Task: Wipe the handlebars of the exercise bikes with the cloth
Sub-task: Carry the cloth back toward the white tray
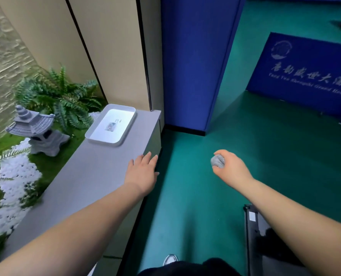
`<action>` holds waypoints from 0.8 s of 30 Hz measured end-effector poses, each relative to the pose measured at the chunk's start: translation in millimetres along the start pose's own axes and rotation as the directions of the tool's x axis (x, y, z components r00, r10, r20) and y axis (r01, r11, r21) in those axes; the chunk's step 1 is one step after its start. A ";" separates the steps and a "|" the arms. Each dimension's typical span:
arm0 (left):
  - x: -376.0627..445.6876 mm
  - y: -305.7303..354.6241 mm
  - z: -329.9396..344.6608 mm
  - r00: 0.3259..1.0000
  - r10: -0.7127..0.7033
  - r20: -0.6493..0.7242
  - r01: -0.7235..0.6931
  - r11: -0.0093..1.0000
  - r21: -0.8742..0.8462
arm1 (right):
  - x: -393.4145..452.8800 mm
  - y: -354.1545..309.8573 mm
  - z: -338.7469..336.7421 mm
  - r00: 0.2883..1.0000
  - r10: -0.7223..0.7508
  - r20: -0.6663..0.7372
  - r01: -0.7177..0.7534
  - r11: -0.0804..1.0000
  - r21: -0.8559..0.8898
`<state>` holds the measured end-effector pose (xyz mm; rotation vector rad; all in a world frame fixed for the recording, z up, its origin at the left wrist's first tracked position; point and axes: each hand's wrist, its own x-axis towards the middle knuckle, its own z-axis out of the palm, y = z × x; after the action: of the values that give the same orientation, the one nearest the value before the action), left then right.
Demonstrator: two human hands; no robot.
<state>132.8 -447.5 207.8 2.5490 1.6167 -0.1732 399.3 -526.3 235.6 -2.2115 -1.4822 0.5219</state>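
Note:
A grey cloth (218, 161) is balled up inside my right hand (230, 169), whose fingers curl round it above the green floor. My left hand (142, 172) stretches forward with straight fingers over the right edge of a grey ledge (82, 182); whether it touches the ledge is unclear. No exercise bike handlebars are in view. A black piece of equipment (254, 234) shows at the lower right, partly hidden by my right forearm.
A white tray (92, 134) with a small card sits at the ledge's far end. Left of the ledge are a stone pagoda lantern (36, 130), ferns and white pebbles. A blue pillar (195, 62) and a blue mat (304, 76) stand ahead on the green floor.

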 end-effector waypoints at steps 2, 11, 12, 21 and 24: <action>24.3 -8.3 -6.5 1.000 -0.016 -0.006 0.016 1.000 -0.002 | 29.1 -6.7 1.8 1.000 -0.012 0.016 0.012 1.000 -0.004; 135.0 -35.2 -20.9 0.984 -0.177 0.018 0.178 0.983 -0.054 | 185.6 -26.7 18.2 0.978 -0.147 0.149 0.152 0.988 -0.018; 147.1 -36.4 -23.4 0.979 -0.203 0.013 0.204 0.977 -0.057 | 205.2 -30.3 19.1 0.971 -0.172 0.165 0.176 0.984 -0.009; 227.0 -43.7 -42.5 0.898 -0.439 0.024 0.438 0.891 -0.115 | 345.6 -75.8 23.8 0.856 -0.396 0.332 0.419 0.908 0.001; 234.4 -54.0 -41.0 0.861 -0.507 0.030 0.507 0.853 -0.126 | 372.6 -98.3 38.3 0.812 -0.410 0.415 0.442 0.897 0.022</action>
<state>184.6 -209.0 208.8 1.9735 2.1917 -0.1018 437.2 -141.0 229.6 -1.7907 -2.1774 0.8198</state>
